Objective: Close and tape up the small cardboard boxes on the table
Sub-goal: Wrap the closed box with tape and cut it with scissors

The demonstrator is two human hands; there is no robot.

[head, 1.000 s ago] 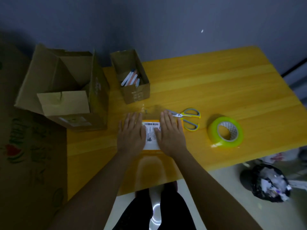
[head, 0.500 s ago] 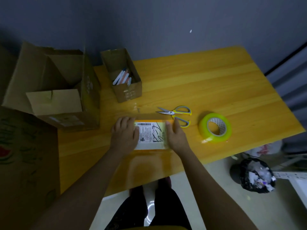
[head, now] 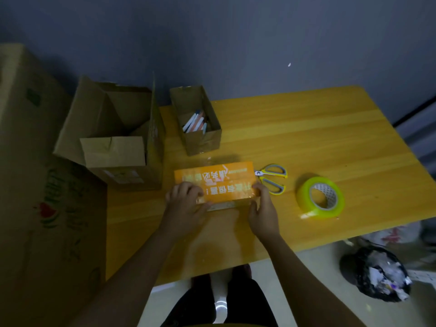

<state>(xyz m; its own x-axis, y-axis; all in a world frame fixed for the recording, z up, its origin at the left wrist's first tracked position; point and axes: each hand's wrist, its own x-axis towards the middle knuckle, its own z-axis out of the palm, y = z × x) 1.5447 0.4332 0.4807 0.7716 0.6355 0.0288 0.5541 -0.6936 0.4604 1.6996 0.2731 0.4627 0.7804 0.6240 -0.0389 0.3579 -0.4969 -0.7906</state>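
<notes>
From the head view we count one orange box (head: 215,181), two open cartons, one scissors (head: 272,178), one tape roll (head: 320,198). The box lies on the table (head: 318,142), just left of the scissors, between our hands. Left hand (head: 185,205) and right hand (head: 263,212) grip its near corners, fingers curled.

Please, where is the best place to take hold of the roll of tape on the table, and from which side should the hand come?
Probably grip the tape roll through its open core, thumb inside and fingers on the outer band. It rests tilted, hole facing up and toward the person, so coming from above on the near side looks easiest. The right hand is closest, and the scissors lie clear to the roll's left.
</notes>
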